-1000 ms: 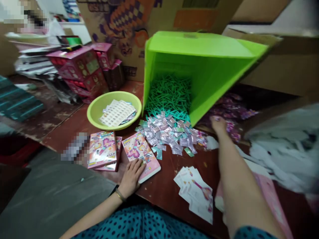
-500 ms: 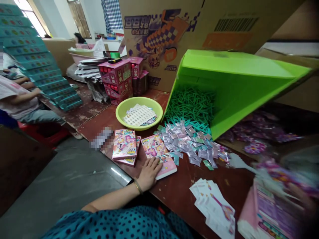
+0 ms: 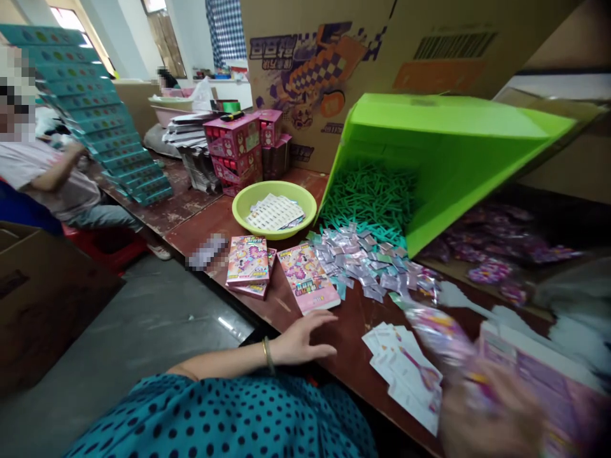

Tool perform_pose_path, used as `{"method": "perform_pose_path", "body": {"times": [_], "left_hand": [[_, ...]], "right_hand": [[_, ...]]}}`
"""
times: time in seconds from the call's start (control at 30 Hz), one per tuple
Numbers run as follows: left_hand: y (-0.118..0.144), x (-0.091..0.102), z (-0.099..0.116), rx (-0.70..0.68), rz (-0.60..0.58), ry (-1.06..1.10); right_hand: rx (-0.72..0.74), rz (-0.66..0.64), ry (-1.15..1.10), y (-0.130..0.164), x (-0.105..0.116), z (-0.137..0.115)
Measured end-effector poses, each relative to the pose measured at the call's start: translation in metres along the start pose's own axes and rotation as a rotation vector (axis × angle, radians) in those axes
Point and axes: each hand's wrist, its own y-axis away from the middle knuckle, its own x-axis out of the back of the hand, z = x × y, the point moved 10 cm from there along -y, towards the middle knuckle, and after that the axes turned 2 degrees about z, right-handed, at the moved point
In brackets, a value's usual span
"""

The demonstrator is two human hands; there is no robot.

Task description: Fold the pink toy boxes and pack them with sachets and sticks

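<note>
The left hand (image 3: 300, 340) has lifted off the pink booklet (image 3: 308, 277), its grip open above the tabletop (image 3: 344, 343) edge, while the blurred right hand (image 3: 491, 407) now brings in a purple packet (image 3: 442, 334), apparently pinched.

Left hand (image 3: 301, 338) — palm down, fingers loosely spread and pointing right, a bangle at the wrist, forearm reaching in from the lower left. Right hand (image 3: 491, 407) — blurred at lower right, its grip unreadable.
</note>
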Motion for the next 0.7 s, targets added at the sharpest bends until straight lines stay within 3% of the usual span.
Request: {"method": "perform_pose_path", "body": {"times": [0.03,0.1,0.13,0.2,0.33,0.4,0.5,0.6,0.7], "left_hand": [[-0.001,-0.009,-0.001,0.063,-0.038,0.264],[-0.007,-0.017,-0.009,0.226,-0.017,0.702],[-0.012,-0.016,-0.015,0.299,0.041,0.845],[-0.023,-0.011,-0.026,0.390,0.144,0.979],[-0.044,-0.023,-0.032,0.371,0.089,0.908],[-0.043,-0.030,-0.035,0.335,0.108,0.735],[-0.031,-0.037,-0.050,0.379,0.152,0.525],[-0.028,-0.028,-0.063,0.406,0.240,0.486],[-0.034,-0.003,-0.068,0.412,0.388,0.616]], "right_hand": [[0.048,-0.019,-0.040,0.020,-0.019,-0.018],[0.160,-0.384,-0.200,0.065,-0.082,-0.058],[0.133,-0.525,-0.256,0.084,-0.105,-0.068],[-0.106,-0.580,-0.380,0.098,-0.130,-0.061],[-0.660,-0.632,-0.666,0.112,-0.161,-0.021],[-0.755,-0.611,-0.662,0.113,-0.163,-0.013],[-0.719,-0.431,-0.472,0.104,-0.143,-0.010],[-0.629,-0.582,-0.439,0.102,-0.139,-0.015],[-0.504,-0.642,-0.239,0.087,-0.117,0.020]]}}
